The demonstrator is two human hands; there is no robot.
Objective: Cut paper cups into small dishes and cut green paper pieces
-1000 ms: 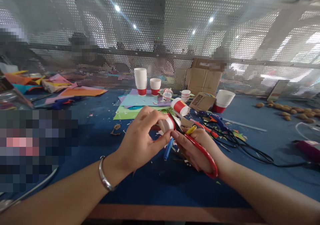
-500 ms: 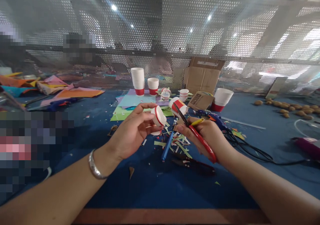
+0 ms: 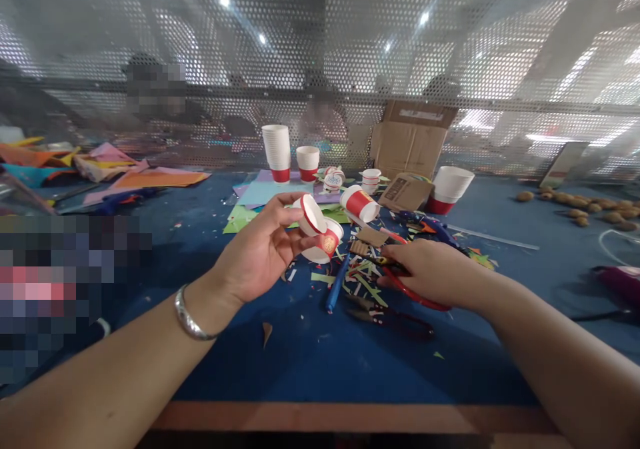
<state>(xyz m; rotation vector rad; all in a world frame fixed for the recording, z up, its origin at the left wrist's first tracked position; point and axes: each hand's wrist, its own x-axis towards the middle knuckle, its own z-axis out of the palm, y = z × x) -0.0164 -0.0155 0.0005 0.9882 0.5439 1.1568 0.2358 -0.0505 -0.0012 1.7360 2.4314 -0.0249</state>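
Observation:
Between the thumb and fingers of my left hand (image 3: 257, 256) is a cut-down paper cup (image 3: 312, 214), white with a red band, its opening tilted right. Just behind it a red and white cup piece (image 3: 330, 242) lies on the table. My right hand (image 3: 435, 269) is low over the table, its fingers closed around red-handled scissors (image 3: 417, 296); the blades are partly hidden among paper scraps. A piece of brown cardboard (image 3: 371, 236) lies by the fingertips. A blue pen-like stick (image 3: 338, 286) lies between my hands, and dark-handled snips (image 3: 400, 319) lie nearer me.
Stacked paper cups (image 3: 277, 152) stand at the back, with another stack (image 3: 450, 189) to the right. A red and white cup (image 3: 360, 204) lies on its side. Behind are a cardboard box (image 3: 413, 136) and a perforated metal screen (image 3: 280, 49). A blue glue gun (image 3: 440, 232) lies right.
My right hand has lowered the scissors from a raised position to the scraps on the table. My left hand has moved slightly up and left, still holding the cut-down cup.

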